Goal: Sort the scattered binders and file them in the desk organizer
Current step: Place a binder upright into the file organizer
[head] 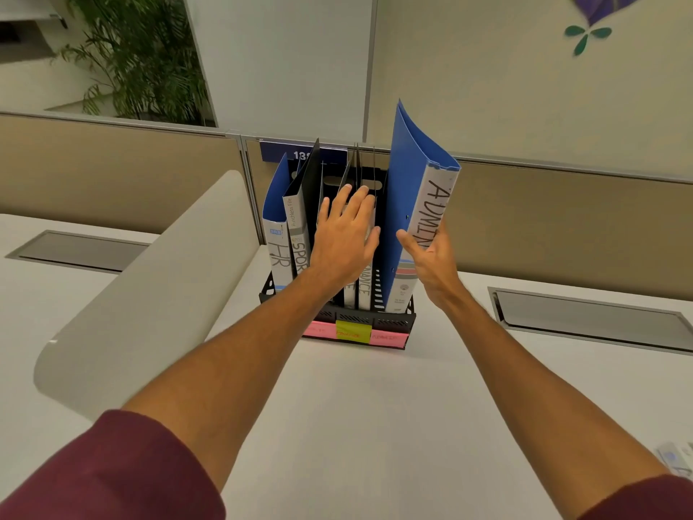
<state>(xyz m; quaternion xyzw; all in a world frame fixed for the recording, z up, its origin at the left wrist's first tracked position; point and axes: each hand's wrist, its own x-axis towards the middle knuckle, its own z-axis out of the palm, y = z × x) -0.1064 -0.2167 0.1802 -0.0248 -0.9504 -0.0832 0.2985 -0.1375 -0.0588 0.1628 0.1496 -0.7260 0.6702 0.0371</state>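
A black desk organizer (pixel 360 320) stands on the white desk with pink and yellow labels (pixel 352 334) on its front. In it stand a blue binder marked HR (pixel 279 253), a black binder marked SPORT (pixel 298 227) and binders marked FINANCE (pixel 363 287). My right hand (pixel 427 260) grips the spine of a blue binder marked ADMIN (pixel 420 204), which stands tilted in the rightmost slot. My left hand (pixel 345 234) lies flat with fingers spread against the middle binders and dividers.
A curved white desk divider (pixel 150 294) rises at the left. Grey cable hatches (pixel 75 249) (pixel 588 317) sit in the desk on both sides. Beige partition walls stand behind the organizer. Another labelled item (pixel 678 459) pokes in at the right edge.
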